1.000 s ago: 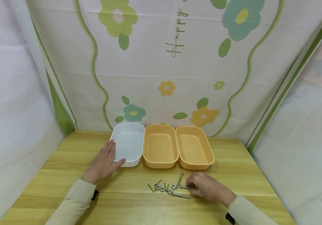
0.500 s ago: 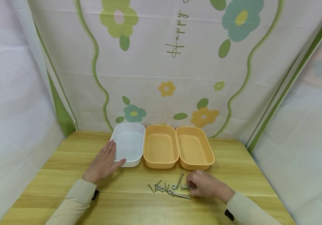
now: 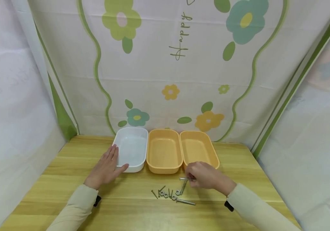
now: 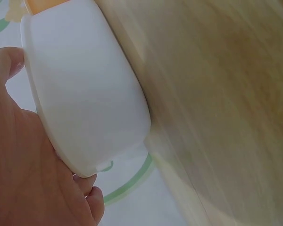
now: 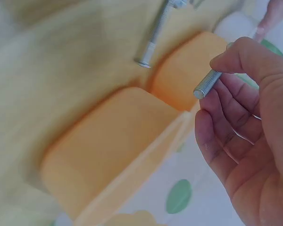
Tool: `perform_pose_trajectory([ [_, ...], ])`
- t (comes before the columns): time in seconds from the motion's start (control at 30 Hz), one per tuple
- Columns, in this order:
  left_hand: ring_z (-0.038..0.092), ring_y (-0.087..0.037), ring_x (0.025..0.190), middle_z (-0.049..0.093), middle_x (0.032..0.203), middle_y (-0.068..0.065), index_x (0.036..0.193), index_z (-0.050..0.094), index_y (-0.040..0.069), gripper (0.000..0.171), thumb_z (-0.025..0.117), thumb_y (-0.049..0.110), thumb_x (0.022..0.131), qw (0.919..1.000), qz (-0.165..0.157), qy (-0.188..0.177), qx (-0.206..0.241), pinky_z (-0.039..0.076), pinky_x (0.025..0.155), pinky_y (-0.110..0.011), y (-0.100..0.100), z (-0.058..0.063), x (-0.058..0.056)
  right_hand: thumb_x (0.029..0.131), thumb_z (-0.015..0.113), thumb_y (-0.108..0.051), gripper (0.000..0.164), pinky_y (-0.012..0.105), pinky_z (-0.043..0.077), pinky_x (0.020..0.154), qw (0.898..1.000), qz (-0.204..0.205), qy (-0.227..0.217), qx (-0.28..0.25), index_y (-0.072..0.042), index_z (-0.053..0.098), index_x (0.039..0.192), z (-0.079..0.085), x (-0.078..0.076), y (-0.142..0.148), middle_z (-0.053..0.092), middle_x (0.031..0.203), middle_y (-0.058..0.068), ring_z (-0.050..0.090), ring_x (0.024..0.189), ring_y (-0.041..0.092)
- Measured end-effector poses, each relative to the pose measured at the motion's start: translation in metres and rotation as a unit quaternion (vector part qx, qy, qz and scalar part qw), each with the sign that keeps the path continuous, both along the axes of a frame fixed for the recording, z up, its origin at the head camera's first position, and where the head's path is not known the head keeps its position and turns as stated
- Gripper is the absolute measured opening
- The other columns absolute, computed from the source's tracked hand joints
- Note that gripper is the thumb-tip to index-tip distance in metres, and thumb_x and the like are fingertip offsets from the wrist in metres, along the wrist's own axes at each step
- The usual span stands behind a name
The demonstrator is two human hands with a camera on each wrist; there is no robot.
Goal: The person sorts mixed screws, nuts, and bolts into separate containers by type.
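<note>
My right hand (image 3: 205, 175) pinches a silver bolt (image 5: 208, 84) between thumb and fingers, its threaded end showing in the right wrist view. In the head view that hand overlaps the near rim of the right orange tray (image 3: 215, 162). My left hand (image 3: 104, 168) rests on the white tray (image 4: 85, 89) at its left front corner, fingers spread over the side and thumb across the front rim. A long bolt (image 3: 185, 201) and a second bolt (image 3: 183, 188) lie on the table, beside several nuts (image 3: 177, 192) and small screws (image 3: 154, 194).
Another orange tray (image 3: 165, 170) stands between the white and right orange trays, all three side by side. Behind them rises a flowered cloth (image 3: 153, 67), with more cloth at both sides. Everything stands on a wood-grain table (image 3: 136, 211).
My right hand has lifted the bolt from the small hardware pile and moved it up and away, toward the right orange tray. My left hand stays on the white tray.
</note>
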State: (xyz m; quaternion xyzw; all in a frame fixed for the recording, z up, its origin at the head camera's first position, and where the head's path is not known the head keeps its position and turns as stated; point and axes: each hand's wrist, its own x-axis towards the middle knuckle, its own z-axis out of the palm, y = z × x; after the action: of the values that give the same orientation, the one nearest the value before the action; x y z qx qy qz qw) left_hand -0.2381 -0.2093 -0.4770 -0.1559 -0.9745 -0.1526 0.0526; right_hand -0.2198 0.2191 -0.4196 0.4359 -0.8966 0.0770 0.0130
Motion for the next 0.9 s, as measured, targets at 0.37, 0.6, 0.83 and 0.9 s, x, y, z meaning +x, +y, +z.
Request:
perform_pose_trajectory([
  [0.37,0.019,-0.051,0.16,0.019,0.171,-0.035,0.159,0.025,-0.018,0.098,0.049,0.06,0.105,1.0,0.002,-0.004,-0.001,0.026,0.128,-0.065,0.0,0.001,0.001,0.081,0.073,-0.006,0.02,0.019,0.038,0.058,1.0,-0.006,0.013,0.022,-0.02,0.059,0.078,0.033,-0.018,-0.038,0.05,0.073,-0.011,0.042,0.066,0.002],
  [0.6,0.019,-0.051,0.161,0.02,0.171,-0.035,0.159,0.025,-0.018,0.098,0.048,0.061,0.105,1.0,0.004,-0.002,-0.003,0.026,0.129,-0.064,-0.001,-0.001,0.002,0.082,0.074,-0.008,0.014,0.019,0.041,0.059,0.999,0.013,0.01,0.038,-0.017,0.064,0.082,0.052,-0.032,-0.07,0.057,0.077,-0.008,0.047,0.067,0.004],
  [0.83,0.019,-0.051,0.161,0.02,0.171,-0.035,0.159,0.025,-0.017,0.098,0.049,0.061,0.105,1.0,0.003,0.002,-0.004,0.026,0.128,-0.064,-0.001,-0.001,0.001,0.081,0.071,-0.003,0.016,0.018,0.041,0.06,0.999,0.041,0.016,0.029,-0.016,0.062,0.079,0.063,-0.049,-0.103,0.059,0.077,-0.004,0.048,0.068,0.006],
  [0.9,0.019,-0.051,0.161,0.02,0.171,-0.035,0.159,0.025,-0.017,0.098,0.049,0.061,0.105,1.0,0.003,0.002,-0.003,0.026,0.128,-0.064,-0.001,0.0,0.002,0.081,0.071,-0.003,0.017,0.018,0.04,0.06,0.998,0.042,0.019,0.033,-0.016,0.061,0.079,0.064,-0.054,-0.112,0.058,0.077,-0.005,0.048,0.069,0.007],
])
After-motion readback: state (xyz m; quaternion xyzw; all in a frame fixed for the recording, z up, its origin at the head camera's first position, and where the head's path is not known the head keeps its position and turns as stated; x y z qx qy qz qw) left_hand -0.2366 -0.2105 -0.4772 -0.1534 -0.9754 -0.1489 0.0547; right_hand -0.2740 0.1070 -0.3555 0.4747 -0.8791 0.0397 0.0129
